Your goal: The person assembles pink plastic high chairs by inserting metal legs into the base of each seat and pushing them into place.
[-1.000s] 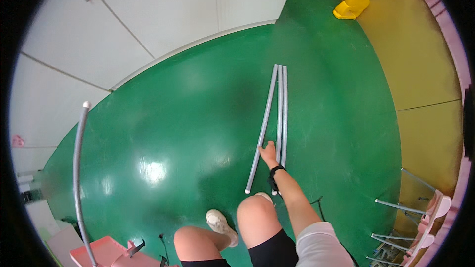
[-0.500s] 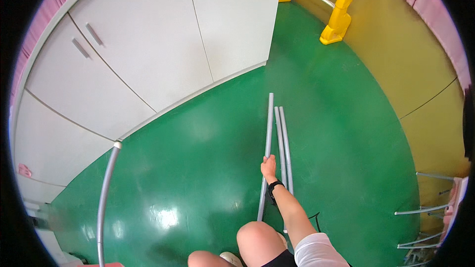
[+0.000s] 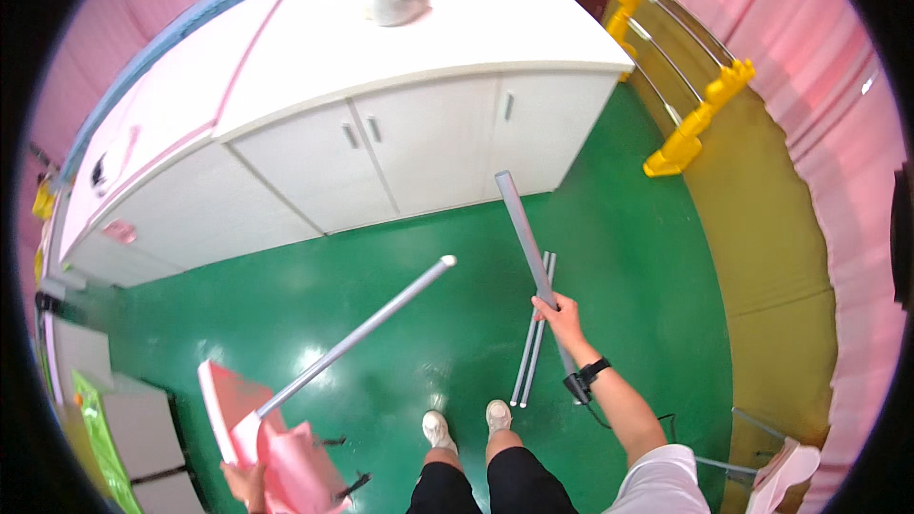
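Note:
In my right hand is a grey tube, gripped around its middle and slanting up and away over the floor. A dark band with a small black device circles the right wrist. My left hand is at the lower left, closed on the edge of a pink plastic piece. From that piece another grey tube with a white end cap sticks out up and to the right. Two more thin grey tubes lie side by side on the floor beyond my right hand.
A long white cabinet stands ahead, with a whitish object on top. At the right, a yellow-post rail is by the olive wall. Another pink piece with grey tubes is at the lower right. Grey boxes stand left.
I have risen from a low position to standing, and the view is wider. My right hand has lifted its tube off the floor. My left hand has come into view with the pink piece.

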A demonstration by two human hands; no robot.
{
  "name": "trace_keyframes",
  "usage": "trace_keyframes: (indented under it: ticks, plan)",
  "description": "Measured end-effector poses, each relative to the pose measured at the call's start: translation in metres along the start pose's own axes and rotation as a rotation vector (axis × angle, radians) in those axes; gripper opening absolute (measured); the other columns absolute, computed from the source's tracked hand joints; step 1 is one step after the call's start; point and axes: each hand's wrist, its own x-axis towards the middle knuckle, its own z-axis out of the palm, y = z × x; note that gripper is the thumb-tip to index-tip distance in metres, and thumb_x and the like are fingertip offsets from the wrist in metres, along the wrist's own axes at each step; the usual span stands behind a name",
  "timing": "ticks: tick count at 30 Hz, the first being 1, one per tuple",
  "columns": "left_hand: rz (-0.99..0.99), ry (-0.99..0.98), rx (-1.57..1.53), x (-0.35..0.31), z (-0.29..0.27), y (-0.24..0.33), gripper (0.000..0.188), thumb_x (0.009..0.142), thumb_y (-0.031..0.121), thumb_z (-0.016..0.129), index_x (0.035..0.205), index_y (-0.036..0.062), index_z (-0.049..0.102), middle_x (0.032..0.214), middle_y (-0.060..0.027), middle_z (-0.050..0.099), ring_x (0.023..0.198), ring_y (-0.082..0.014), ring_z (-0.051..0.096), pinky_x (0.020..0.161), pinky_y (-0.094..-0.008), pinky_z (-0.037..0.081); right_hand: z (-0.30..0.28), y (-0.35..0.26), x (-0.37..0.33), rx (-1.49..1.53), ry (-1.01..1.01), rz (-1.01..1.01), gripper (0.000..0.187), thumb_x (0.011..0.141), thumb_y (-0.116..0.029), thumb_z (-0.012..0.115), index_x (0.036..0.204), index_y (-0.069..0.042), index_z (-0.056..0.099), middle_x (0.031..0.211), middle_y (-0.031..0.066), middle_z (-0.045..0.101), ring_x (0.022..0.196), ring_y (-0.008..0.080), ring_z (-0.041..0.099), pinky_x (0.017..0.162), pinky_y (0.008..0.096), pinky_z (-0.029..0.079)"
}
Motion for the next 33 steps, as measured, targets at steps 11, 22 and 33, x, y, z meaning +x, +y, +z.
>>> trace_keyframes:
  ticks: [11, 22, 33]
  plan:
    - [0.155, -0.2, 0.209, -0.115, -0.245, -0.132, 0.099, 0.049, 0.049, 0.084, 0.122, -0.001, 0.04, 0.101, -0.0175, 0.065, 0.095, -0.0313, 0.066, 0.083, -0.0389, 0.053, 0.03, -0.34, -0.304, -0.344, -0.892, -0.008, 0.037, 0.083, -0.028, 0.072, 0.059, -0.006, 0.054, 0.049, -0.001, 0.051, 0.043, 0.0085, 0.05, 0.042, 0.0253, 0.039]
    - [0.212, -0.393, 0.462, -0.065, -0.102, -0.201, 0.1, 0.048, 0.061, 0.08, 0.117, -0.005, 0.05, 0.111, -0.0108, 0.06, 0.098, -0.0218, 0.066, 0.08, -0.0329, 0.055, 0.263, -0.124, -0.441, -0.09, -1.131, -0.403, 0.037, 0.088, -0.03, 0.064, 0.109, -0.003, 0.051, 0.073, 0.0099, 0.057, 0.064, 0.0204, 0.058, 0.06, 0.0365, 0.045]
    - [-0.012, -0.533, 0.346, -0.218, -0.204, 0.05, 0.105, 0.052, 0.065, 0.075, 0.123, -0.0071, 0.048, 0.117, -0.0142, 0.055, 0.109, -0.0251, 0.061, 0.088, -0.0308, 0.051, -0.016, -0.191, -0.333, -0.421, -1.584, -0.251, 0.038, 0.091, -0.04, 0.056, 0.106, -0.005, 0.052, 0.074, 0.0149, 0.063, 0.055, 0.023, 0.063, 0.055, 0.0356, 0.048]
